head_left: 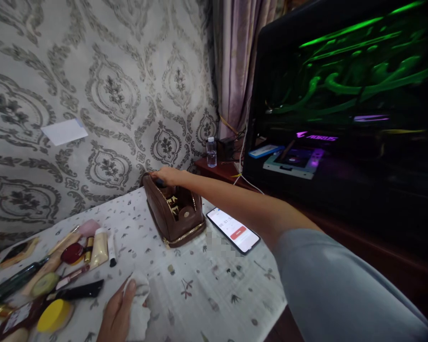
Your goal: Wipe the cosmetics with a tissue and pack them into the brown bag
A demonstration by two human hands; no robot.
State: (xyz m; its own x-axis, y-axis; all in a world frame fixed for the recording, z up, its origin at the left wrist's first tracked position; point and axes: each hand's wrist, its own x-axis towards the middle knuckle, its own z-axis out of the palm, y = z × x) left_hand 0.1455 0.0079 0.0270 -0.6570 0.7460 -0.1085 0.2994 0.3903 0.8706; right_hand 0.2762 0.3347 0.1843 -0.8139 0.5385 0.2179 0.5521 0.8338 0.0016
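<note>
My left hand (118, 311) is closed around a crumpled white wipe (139, 297) at the table's near side. My right arm stretches across to a brown makeup bag (174, 225) that stands unzipped near the wall. At the bag's far upper edge, my right hand (170, 176) has its fingers closed on the rim. Something dark shows under those fingers, too small to name. Gold-coloured pieces are visible inside the bag. A phone (235, 230) with a running timer lies face up beside the bag, partly under my forearm.
Several cosmetics spread over the left of the patterned tablecloth (185, 304), among them a yellow-lidded jar (55, 315), a cream tube (100, 248) and a black tube (80, 289). A water bottle (211, 153) stands behind. On the right rises a black computer case (342, 199).
</note>
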